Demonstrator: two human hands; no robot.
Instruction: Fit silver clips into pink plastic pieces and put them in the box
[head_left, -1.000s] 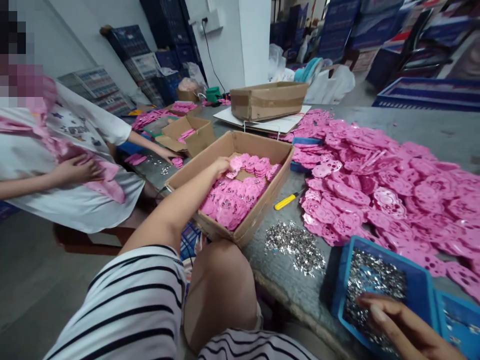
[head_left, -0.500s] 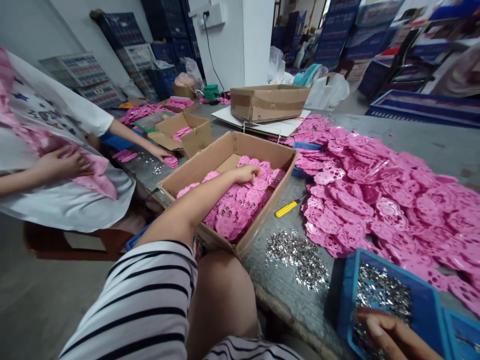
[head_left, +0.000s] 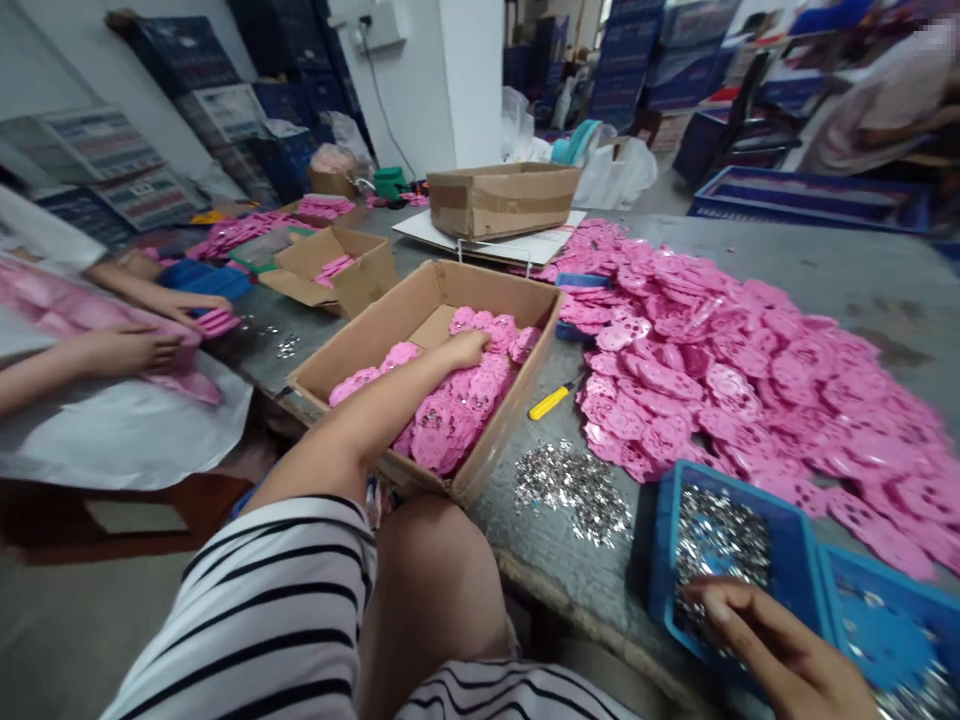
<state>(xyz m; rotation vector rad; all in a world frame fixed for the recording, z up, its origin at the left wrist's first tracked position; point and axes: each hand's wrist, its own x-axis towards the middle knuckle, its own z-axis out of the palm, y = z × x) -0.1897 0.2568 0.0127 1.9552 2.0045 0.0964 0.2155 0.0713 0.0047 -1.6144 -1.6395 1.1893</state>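
My left hand point(head_left: 471, 349) reaches into an open cardboard box point(head_left: 330, 375), its fingers curled down against pink plastic pieces point(head_left: 442, 428) with small metal parts on them. Whatever those fingers grip is hidden. Over a blue bin point(head_left: 796, 545) of small shiny metal parts point(head_left: 724, 535), my right hand point(head_left: 780, 635) has thumb and forefinger pinched together; anything between them is too small to make out. Beside that bin, a second blue bin point(head_left: 877, 580) holds more metal parts.
A large heap of pink pieces point(head_left: 720, 360) covers the table's right side. Loose metal parts point(head_left: 574, 490) and a yellow-handled tool point(head_left: 550, 402) lie near the cardboard box. Another cardboard box point(head_left: 502, 205) stands behind. At left, a co-worker's hand point(head_left: 191, 308) holds pink pieces.
The view has swung slightly right. My left hand stays in the box and my right hand stays over the blue bin. The co-worker has drawn pink pieces from the table toward their body.
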